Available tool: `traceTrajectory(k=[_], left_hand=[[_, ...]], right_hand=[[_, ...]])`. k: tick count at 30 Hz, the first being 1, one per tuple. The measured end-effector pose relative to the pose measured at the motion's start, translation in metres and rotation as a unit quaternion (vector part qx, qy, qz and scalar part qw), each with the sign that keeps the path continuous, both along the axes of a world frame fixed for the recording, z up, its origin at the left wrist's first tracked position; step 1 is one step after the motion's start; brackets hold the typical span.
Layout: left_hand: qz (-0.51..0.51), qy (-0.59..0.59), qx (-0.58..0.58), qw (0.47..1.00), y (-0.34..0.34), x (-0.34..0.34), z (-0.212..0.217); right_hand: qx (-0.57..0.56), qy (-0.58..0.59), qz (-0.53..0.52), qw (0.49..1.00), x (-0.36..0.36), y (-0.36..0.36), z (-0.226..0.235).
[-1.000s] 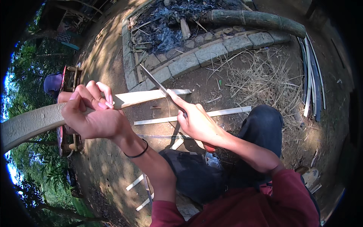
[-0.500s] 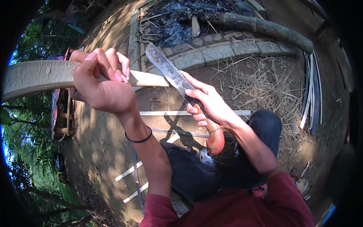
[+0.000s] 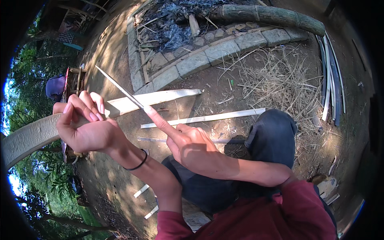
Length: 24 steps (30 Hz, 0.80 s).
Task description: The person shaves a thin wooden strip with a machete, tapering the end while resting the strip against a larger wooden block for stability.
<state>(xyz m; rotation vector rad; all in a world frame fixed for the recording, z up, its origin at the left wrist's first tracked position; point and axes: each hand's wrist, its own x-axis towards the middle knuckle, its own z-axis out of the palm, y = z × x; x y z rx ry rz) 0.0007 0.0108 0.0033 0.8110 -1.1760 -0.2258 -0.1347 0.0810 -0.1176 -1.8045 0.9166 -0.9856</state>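
Observation:
A long pale bamboo strip [image 3: 154,97] runs from the left rim across to a narrowed, darker-tipped end at the middle. My left hand [image 3: 88,122] is closed around it, palm turned up, with a black band on the wrist. My right hand [image 3: 190,142] grips a large machete [image 3: 122,90], its forefinger stretched along the back of the blade. The blade is seen nearly edge-on, slanting up and left across the strip just beyond my left hand. The machete's handle is hidden inside my fist. Whether the edge touches the bamboo, I cannot tell.
A pale slat [image 3: 204,118] and a darker strip [image 3: 228,141] lie on the ground before my knees. Beyond are a stone curb [image 3: 222,51], ashes [image 3: 172,38] and a thick bamboo pole [image 3: 276,20]. Shavings [image 3: 272,76] and more strips [image 3: 330,80] lie rightward.
My right hand has moved left and turned over, swinging the machete from the strip's end to near my left hand. My left hand and the strip have shifted lower and left.

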Motion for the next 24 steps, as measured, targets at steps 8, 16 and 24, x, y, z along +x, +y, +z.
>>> traceTrajectory(k=[8, 16, 24], left_hand=[[0.032, -0.016, -0.012, 0.999, 0.001, -0.011, -0.003], [0.071, -0.016, -0.023, 0.997, 0.000, -0.019, -0.002], [0.114, 0.045, -0.071, 0.990, 0.002, -0.007, 0.000]], right_hand=[[0.007, 0.051, -0.018, 0.999, -0.003, 0.001, -0.011], [0.000, -0.004, -0.010, 1.000, -0.014, -0.005, -0.011], [0.119, -0.006, 0.079, 0.990, -0.018, -0.023, 0.006]])
